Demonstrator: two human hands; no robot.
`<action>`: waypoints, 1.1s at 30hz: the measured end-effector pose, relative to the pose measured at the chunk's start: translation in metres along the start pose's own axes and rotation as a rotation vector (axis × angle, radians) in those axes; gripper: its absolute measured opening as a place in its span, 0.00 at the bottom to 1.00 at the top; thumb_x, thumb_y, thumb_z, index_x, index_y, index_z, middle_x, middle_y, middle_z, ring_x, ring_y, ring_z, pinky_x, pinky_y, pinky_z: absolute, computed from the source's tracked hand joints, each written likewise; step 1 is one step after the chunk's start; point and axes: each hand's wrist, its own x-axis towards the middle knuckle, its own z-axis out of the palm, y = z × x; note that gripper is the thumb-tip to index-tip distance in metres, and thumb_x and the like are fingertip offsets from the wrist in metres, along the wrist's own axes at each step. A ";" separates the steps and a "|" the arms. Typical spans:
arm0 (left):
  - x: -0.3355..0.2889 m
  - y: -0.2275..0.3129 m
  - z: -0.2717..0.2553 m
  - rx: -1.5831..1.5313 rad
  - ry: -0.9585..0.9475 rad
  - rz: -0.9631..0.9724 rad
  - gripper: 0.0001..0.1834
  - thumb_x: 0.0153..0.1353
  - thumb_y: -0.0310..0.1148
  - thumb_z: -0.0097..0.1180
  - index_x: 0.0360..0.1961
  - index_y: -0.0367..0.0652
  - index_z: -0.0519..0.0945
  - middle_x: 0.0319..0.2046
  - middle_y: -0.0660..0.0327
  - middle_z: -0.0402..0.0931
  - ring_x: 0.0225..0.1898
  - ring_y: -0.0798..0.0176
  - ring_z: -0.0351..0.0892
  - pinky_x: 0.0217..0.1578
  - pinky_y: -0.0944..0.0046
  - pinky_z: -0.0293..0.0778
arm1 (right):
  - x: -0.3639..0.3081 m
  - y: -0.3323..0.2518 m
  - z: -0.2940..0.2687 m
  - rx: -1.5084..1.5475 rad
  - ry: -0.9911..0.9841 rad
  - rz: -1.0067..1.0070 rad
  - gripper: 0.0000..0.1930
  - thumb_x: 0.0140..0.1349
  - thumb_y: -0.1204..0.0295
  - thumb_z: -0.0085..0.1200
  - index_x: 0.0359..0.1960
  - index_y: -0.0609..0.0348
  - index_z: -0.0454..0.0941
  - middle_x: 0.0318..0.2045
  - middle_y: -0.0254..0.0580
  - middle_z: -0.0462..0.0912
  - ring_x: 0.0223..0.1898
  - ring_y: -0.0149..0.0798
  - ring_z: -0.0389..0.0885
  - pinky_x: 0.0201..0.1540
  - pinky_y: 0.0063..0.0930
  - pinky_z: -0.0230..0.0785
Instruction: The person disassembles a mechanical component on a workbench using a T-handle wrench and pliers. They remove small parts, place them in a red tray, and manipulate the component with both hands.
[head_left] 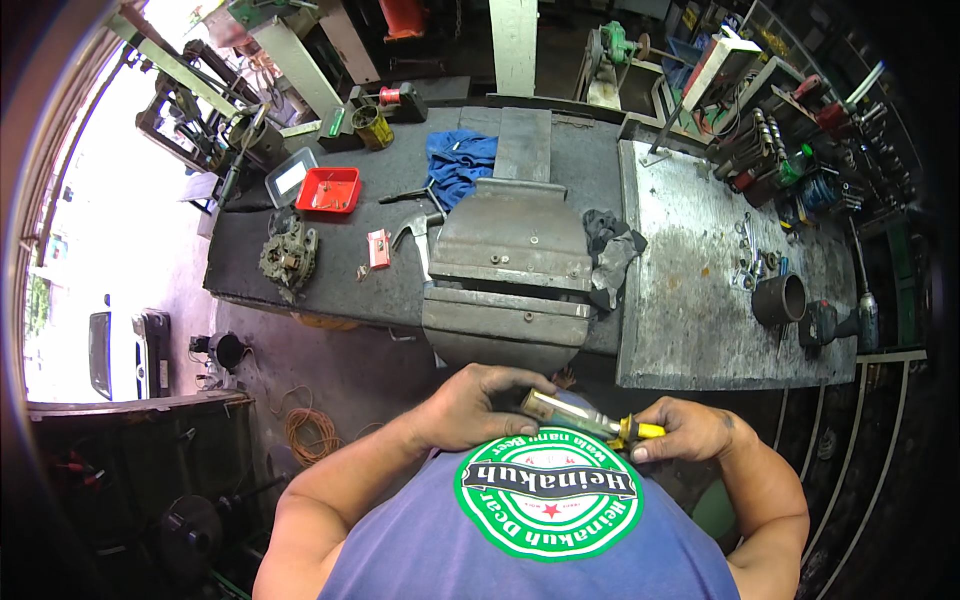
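Note:
Close in front of my shirt, my left hand (474, 405) has its thumb and fingers closed around the end of a tubular tool with a clear, yellowish handle (545, 405) and a shiny metal middle. My right hand (685, 428) is closed on a yellow-handled tool (648, 431), which meets the tubular tool's other end. Whether these are one tool or two, and their exact kind, I cannot tell. Just beyond my hands stands a large grey bench vise (515, 235), its jaws slightly apart. A claw hammer (419, 243) lies against its left side.
Left on the dark workbench (380, 290) are a greasy metal part (289, 255), a red tray (330, 190) and a small red box (378, 249). A blue cloth (462, 165) lies behind. At right, a metal-topped bench (680, 290) bears a pipe piece (778, 300) and a cordless drill (825, 325).

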 end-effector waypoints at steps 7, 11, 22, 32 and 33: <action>0.011 -0.004 0.009 -0.239 0.023 -0.074 0.27 0.66 0.35 0.75 0.62 0.33 0.83 0.50 0.57 0.89 0.52 0.66 0.87 0.58 0.61 0.82 | 0.000 0.005 -0.002 0.105 0.032 -0.014 0.22 0.71 0.57 0.69 0.52 0.67 0.87 0.34 0.27 0.84 0.34 0.23 0.75 0.38 0.23 0.71; 0.003 -0.015 0.010 -0.145 0.050 -0.003 0.28 0.65 0.40 0.77 0.60 0.33 0.85 0.46 0.56 0.91 0.48 0.67 0.88 0.54 0.62 0.83 | -0.002 0.004 -0.002 0.013 -0.003 -0.028 0.22 0.70 0.57 0.69 0.51 0.66 0.87 0.32 0.27 0.83 0.34 0.23 0.75 0.38 0.24 0.71; -0.003 -0.027 0.008 -0.290 0.112 0.046 0.27 0.63 0.37 0.78 0.58 0.30 0.86 0.46 0.52 0.90 0.48 0.63 0.88 0.55 0.60 0.82 | 0.010 0.002 -0.007 0.096 -0.037 0.027 0.22 0.71 0.57 0.68 0.51 0.67 0.87 0.33 0.28 0.84 0.35 0.23 0.76 0.40 0.25 0.71; 0.030 0.032 0.003 0.359 0.152 0.013 0.26 0.52 0.36 0.83 0.45 0.37 0.80 0.37 0.55 0.85 0.39 0.65 0.86 0.41 0.61 0.80 | 0.004 -0.023 0.001 -0.171 0.075 -0.107 0.24 0.74 0.58 0.65 0.61 0.66 0.83 0.45 0.41 0.91 0.46 0.31 0.82 0.55 0.32 0.76; 0.034 0.033 0.004 0.363 0.108 -0.054 0.24 0.52 0.35 0.83 0.42 0.38 0.80 0.34 0.56 0.84 0.36 0.64 0.86 0.38 0.61 0.80 | 0.004 -0.023 0.002 -0.199 0.077 -0.139 0.24 0.74 0.59 0.65 0.61 0.66 0.83 0.46 0.43 0.91 0.47 0.31 0.83 0.56 0.32 0.76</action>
